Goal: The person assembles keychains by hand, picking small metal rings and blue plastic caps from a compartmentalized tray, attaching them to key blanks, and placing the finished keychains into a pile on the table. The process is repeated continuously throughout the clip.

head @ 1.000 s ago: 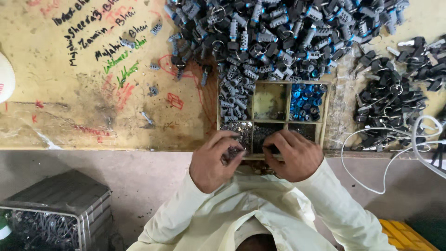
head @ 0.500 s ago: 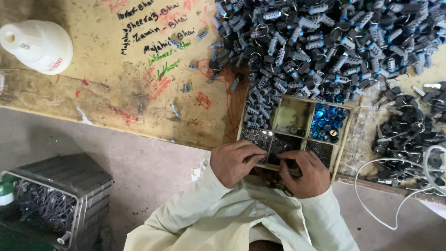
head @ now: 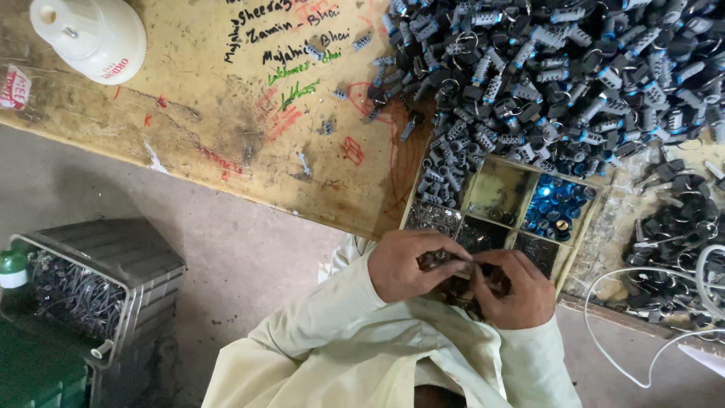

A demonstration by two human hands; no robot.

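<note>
My left hand (head: pixel 408 264) and my right hand (head: pixel 513 289) meet at the near edge of the wooden workbench (head: pixel 189 128), fingertips pinched together on a small dark metal part (head: pixel 461 266). They hover over a divided wooden tray (head: pixel 462 204). One tray cell holds blue caps (head: pixel 555 210), others hold small grey and dark bits. Behind the tray lies a big heap of grey and black cylindrical lock parts (head: pixel 559 68). Pale sleeves cover both forearms.
A white plastic lamp housing (head: pixel 91 34) lies at the bench's far left. A grey plastic crate (head: pixel 91 283) of metal pieces stands on the floor at left, beside a green bottle (head: pixel 13 268). White cable (head: pixel 649 302) loops at right near black keyed parts (head: pixel 680 227).
The view has swung left and tilted, so the lamp housing and the crate show more. Both hands stay together over the tray's near cells, still working the small part.
</note>
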